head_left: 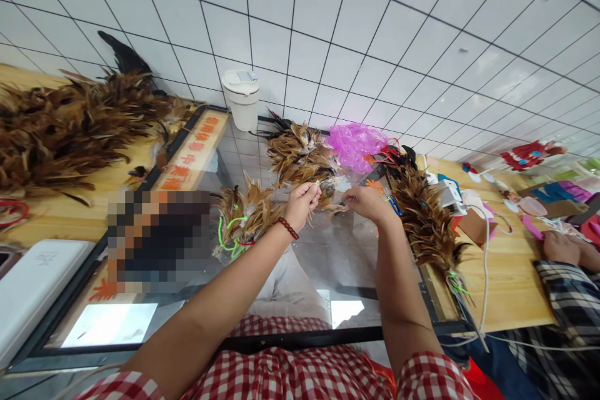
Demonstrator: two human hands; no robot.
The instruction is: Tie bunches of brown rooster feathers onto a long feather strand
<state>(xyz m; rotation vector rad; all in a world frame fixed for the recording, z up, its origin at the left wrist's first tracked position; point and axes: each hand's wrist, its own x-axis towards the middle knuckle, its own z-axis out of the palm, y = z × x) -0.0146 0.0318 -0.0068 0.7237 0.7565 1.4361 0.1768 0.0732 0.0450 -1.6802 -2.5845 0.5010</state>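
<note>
My left hand (302, 203), with a beaded bracelet (287, 228) at its wrist, is closed in a pinch above the glass tabletop (328, 262). A pale wisp like a feather tip shows at its fingertips. To the right, my right hand (370, 204) is also pinched, and whatever small dark thing sits at its fingertips is too fine to make out. Behind both hands lies a bunch of brown feathers (300, 153). Left of my left hand is another feather bunch (253, 203) with bright green cord (222, 234) on it.
A large heap of brown feathers (60, 131) covers the wooden table at left. At the back stand a white lidded bin (242, 100) and a pink plastic bag (359, 144). A long feather bundle (417, 200) lies at right, near a white cable (486, 262). A co-worker's sleeve (569, 287) shows far right.
</note>
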